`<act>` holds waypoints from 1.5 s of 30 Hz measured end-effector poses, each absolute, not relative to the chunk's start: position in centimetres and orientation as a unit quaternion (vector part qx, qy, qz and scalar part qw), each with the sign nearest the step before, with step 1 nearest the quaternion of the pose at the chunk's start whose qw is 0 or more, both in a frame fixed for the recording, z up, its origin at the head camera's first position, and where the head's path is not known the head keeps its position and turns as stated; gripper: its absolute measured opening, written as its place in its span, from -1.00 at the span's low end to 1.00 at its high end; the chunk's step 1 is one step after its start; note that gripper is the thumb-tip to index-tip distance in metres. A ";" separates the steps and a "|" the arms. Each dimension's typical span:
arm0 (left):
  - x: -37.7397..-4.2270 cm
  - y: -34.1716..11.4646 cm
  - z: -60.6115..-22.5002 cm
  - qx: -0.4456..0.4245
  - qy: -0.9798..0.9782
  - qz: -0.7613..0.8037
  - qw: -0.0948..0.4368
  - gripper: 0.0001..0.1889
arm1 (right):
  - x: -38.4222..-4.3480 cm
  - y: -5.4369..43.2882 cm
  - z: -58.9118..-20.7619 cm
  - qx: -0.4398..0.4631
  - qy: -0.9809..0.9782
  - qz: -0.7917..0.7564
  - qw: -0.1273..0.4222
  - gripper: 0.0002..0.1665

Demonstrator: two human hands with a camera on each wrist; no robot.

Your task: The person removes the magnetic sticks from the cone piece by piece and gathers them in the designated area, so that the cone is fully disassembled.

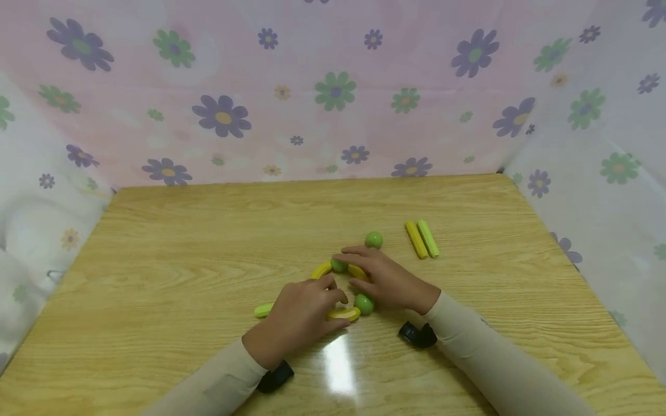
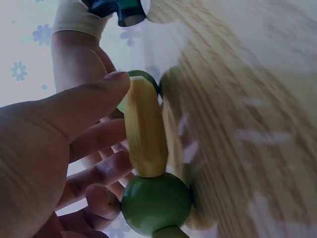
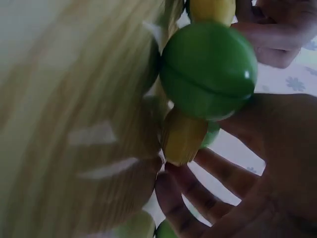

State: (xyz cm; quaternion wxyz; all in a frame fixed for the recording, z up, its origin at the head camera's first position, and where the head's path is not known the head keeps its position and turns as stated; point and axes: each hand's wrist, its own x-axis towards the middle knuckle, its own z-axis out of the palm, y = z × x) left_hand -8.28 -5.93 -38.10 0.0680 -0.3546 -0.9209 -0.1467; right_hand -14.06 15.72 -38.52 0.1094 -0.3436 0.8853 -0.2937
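Curved yellow rods and green balls are joined in a ring on the table. My left hand (image 1: 302,312) pinches the near curved yellow rod (image 2: 146,129), its thumb outside the ring and fingers inside. A green ball (image 2: 156,203) meets that rod's left end, hidden under my hand in the head view. At its other end sits another green ball (image 1: 364,304). My right hand (image 1: 390,280) holds the right-hand curved yellow rod (image 3: 183,136) between thumb and fingers, its fingertips reaching the far green ball (image 1: 339,264). Another curved yellow rod (image 1: 321,269) forms the far left side.
A loose green ball (image 1: 374,240) lies beyond my right hand. Farther right, a straight yellow rod (image 1: 416,240) and a light green rod (image 1: 428,238) lie side by side. Another light green rod (image 1: 263,310) pokes out left of my left hand. Flowered cloth (image 1: 333,115) surrounds the wooden table (image 1: 208,231).
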 end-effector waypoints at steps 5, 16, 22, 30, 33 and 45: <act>-8.5 -6.1 -38.0 -0.363 -0.922 -0.129 0.048 -0.72 | -14.2 15.7 -38.7 -0.343 0.886 -0.287 0.125 -0.33; -9.6 -8.1 -37.2 -0.340 -0.934 -0.109 0.009 -0.77 | -14.4 15.9 -38.5 -0.303 0.913 -0.255 0.096 -0.47; -10.3 -9.2 -36.9 -0.309 -0.945 -0.110 0.003 -0.75 | -14.3 15.8 -38.2 -0.304 0.911 -0.262 0.098 -0.63; -11.3 -10.3 -36.5 -0.260 -0.958 -0.118 0.002 -0.80 | -13.4 14.8 -37.8 -0.330 0.900 -0.261 0.112 -0.68; -11.7 -10.6 -36.6 -0.234 -0.963 -0.136 -0.009 -0.80 | -12.9 14.4 -37.8 -0.341 0.897 -0.257 0.117 -0.69; -12.4 -10.8 -37.5 -0.176 -0.962 -0.204 -0.044 -0.71 | -10.5 12.8 -38.0 -0.402 0.866 -0.260 0.143 -0.75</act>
